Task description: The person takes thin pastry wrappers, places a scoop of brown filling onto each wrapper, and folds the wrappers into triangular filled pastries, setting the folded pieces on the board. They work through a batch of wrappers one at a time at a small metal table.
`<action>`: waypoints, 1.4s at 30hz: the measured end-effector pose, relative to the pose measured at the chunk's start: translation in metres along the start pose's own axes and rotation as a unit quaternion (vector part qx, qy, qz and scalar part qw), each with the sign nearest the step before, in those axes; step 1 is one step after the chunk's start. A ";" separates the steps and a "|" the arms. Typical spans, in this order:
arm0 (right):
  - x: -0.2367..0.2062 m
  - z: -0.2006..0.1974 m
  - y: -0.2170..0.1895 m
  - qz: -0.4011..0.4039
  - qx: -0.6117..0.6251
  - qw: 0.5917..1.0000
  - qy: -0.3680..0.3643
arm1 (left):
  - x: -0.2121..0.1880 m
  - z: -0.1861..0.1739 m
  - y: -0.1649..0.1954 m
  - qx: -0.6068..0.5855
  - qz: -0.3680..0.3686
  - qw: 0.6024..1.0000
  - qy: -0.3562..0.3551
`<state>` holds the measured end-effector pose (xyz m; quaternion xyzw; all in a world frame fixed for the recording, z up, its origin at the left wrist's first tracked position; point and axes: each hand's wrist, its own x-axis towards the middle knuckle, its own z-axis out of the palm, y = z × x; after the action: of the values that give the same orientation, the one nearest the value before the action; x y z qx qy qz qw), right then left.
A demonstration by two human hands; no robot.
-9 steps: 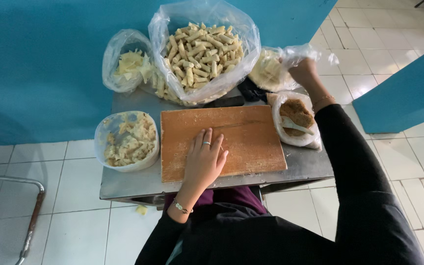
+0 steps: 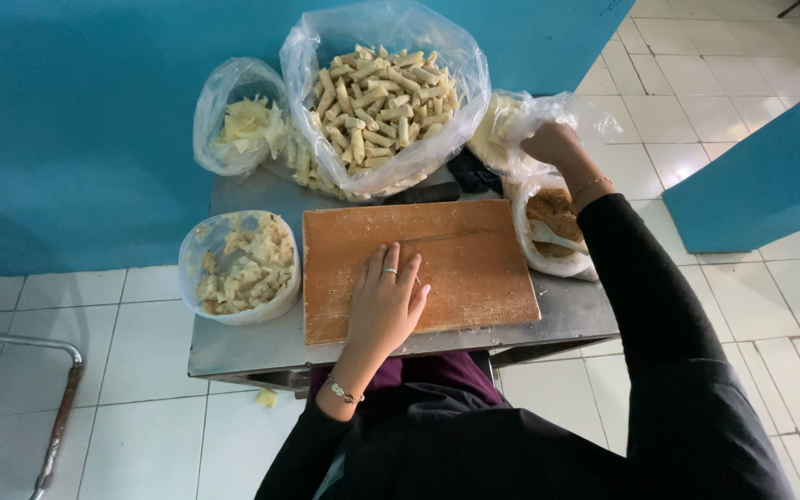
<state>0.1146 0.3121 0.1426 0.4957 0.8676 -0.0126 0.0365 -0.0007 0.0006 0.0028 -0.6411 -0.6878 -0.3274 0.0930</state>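
Spreading across the back of the scene, a teal wall (image 2: 76, 120) meets a floor of pale tiles (image 2: 743, 83), and against it stands a small grey metal table (image 2: 233, 347). A wooden cutting board (image 2: 474, 259), dusted pale in places, fills the middle of the tabletop. Behind the board sits the largest clear plastic bag (image 2: 391, 102), open at the top and heaped with pale rolled pastry sticks. To its left a smaller bag of pale scraps (image 2: 238, 120) leans near the wall. On the table's left edge, just beside the board, a plastic-lined bowl (image 2: 238, 268) holds crumbly pale pieces. On the right edge another lined bowl (image 2: 553, 227) holds a brown filling with a white spoon lying in it.

The left hand (image 2: 386, 306) lies flat, palm down, on the near part of the board, fingers spread and grasping nothing; a ring and a bracelet show. The right hand (image 2: 553, 143), reaching out in a black sleeve, is clenched on the crumpled rim of a thin clear bag of flat pale sheets (image 2: 502, 130) at the table's far right corner, just above the filling bowl.
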 end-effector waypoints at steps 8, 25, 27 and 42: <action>-0.006 -0.016 -0.012 0.034 0.042 0.993 -0.105 | 0.000 0.003 0.000 0.004 -0.003 1.000 0.001; -0.008 -0.031 0.002 -0.083 -0.040 0.991 -0.095 | -0.001 0.007 0.000 0.015 -0.007 1.000 -0.005; -0.008 -0.035 0.036 -0.086 -0.004 0.994 -0.066 | -0.001 0.007 0.000 0.013 -0.008 1.000 -0.007; -0.093 -0.040 0.075 -0.158 0.139 0.967 -0.141 | 0.001 0.001 -0.001 -0.012 -0.011 1.000 0.007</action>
<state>0.2242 0.2730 0.1903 0.3460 0.9108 -0.2082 0.0863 -0.0012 0.0018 0.0025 -0.6324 -0.6902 -0.3410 0.0865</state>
